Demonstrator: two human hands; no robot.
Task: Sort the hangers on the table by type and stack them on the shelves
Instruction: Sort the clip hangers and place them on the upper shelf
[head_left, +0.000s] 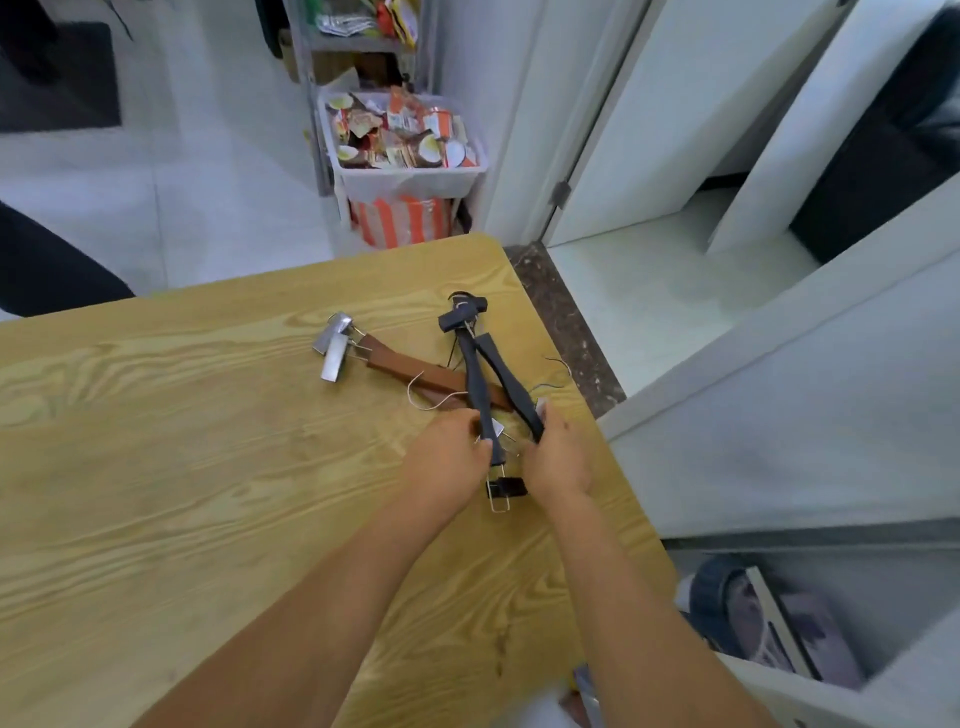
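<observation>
Closest to me, low on my right, a shoe (737, 608) sits in a white box space. My two hands are side by side at the right edge of the table (182, 467). My left hand (447, 460) has its fingers curled round the near end of a black hanger (475, 374). My right hand (561, 462) is curled round the near end of the other black hanger (511, 387). Between my hands lies a small black clip (506, 488) on a wire loop. The two black bars lean toward each other as they go away from me, and their far ends meet in a little dark bunch of clips and hooks. Under them lie the brown hangers (410, 370), pointing off to the left, with shiny silver clips (332, 345) at the far end. Some thin wire hooks stick out of the pile too. I think I am at the sorting step, pulling the black ones away from the brown ones. Nothing looks stacked yet, so the job seems to be just starting. Next I should lift the black pair up slowly, because the far clips and hooks look tangled and could drag the brown ones along. Then I need to find the shelves. The white boards (779, 441) on my right may be them, but I cannot tell. Past the table, a bin (410, 182) full of packets sits on the floor above a striped bag (400, 223).
</observation>
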